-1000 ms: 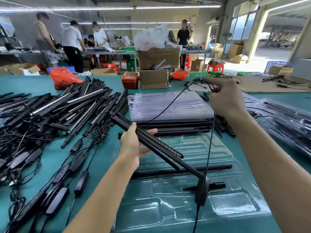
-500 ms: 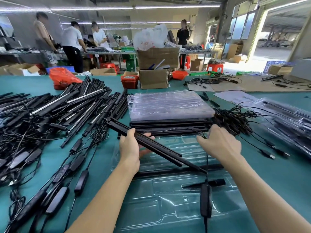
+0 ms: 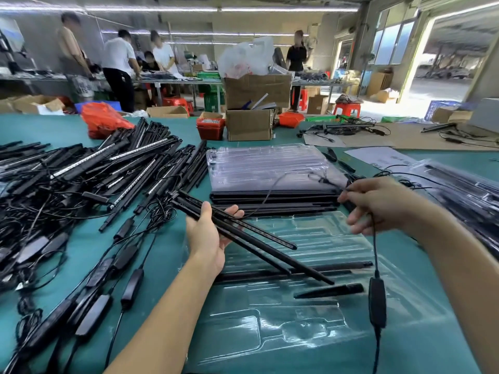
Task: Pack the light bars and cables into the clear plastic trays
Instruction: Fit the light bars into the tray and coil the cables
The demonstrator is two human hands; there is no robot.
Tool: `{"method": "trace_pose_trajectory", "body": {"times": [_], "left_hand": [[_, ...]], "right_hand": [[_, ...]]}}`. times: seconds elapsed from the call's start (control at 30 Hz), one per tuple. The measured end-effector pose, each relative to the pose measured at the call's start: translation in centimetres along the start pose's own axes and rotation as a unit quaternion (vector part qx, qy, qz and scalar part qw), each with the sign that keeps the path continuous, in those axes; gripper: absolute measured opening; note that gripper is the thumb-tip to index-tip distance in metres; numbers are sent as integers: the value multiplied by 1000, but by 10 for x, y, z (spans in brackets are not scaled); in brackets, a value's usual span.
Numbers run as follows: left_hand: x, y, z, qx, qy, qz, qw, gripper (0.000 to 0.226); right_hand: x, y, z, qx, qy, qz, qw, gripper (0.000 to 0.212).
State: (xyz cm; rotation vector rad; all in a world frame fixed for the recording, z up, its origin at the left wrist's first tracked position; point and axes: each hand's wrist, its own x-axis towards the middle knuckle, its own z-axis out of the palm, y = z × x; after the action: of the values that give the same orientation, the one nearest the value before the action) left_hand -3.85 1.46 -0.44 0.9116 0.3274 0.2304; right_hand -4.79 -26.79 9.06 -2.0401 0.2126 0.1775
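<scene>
The left hand (image 3: 206,236) grips a bundle of black light bars (image 3: 243,230) near their upper end, thumb over the top and fingers curled beneath, so that the bars slant down and away to the right with their lower tips hanging over the clear tray (image 3: 310,327); held thus, I judge, they can be lowered lengthwise into the tray's long channels; across from that grip the right hand (image 3: 378,205) pinches the thin black cable (image 3: 374,247) between thumb and fingertips, lifting it so the inline controller (image 3: 377,303) dangles beneath and the slack stays clear of the bars, presumably to keep the wire untangled before it goes into its own recess; under the bars one light bar (image 3: 294,271) already lies in a channel of the tray, and a short black piece (image 3: 329,290) sits in a lower recess; beyond both hands stands a stack of filled trays (image 3: 270,168), and left of the gripped bundle spreads the heap of unpacked bars and cables (image 3: 81,179) on the green table (image 3: 162,265); compared with half a second ago, the right hand has risen from low over the tray, taking the cable up so the controller now hangs free rather than lying on the plastic, while the left hand's hold on the bars looks much the same.
</scene>
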Motion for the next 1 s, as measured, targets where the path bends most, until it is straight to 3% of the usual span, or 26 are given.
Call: {"method": "trace_pose_trajectory", "body": {"times": [0.07,0.13,0.27,0.33,0.4,0.53,0.77,0.87,0.93,1.0], "left_hand": [[2,0,-1,-17,-5,-10,1000,12],[4,1,-1,-27,-9,-20,999,15],[7,-3,-2,9,-11,-1,1000,15],[7,-5,0,18,-20,-5,1000,27],[7,-4,0,15,-30,-24,999,38],[11,0,-1,10,-36,-40,999,39],[16,3,-5,18,-55,-37,998,55],[15,4,-6,8,-59,-33,998,46],[13,5,-5,-4,-50,-23,998,33],[10,5,-5,4,-60,-5,998,31]], "right_hand": [[-4,-9,-21,12,-3,14,1000,22],[-8,-18,-39,-76,40,12,996,21],[-3,-31,-65,-255,228,-49,938,21],[3,-33,-60,-233,352,-92,902,23],[11,-29,-46,-190,419,-143,876,26],[27,2,-2,-182,428,-165,870,28],[36,80,39,-129,369,-99,915,30],[41,89,31,63,341,-63,936,30],[43,91,24,215,317,-33,923,19],[41,94,21,275,313,-21,909,10]]}}
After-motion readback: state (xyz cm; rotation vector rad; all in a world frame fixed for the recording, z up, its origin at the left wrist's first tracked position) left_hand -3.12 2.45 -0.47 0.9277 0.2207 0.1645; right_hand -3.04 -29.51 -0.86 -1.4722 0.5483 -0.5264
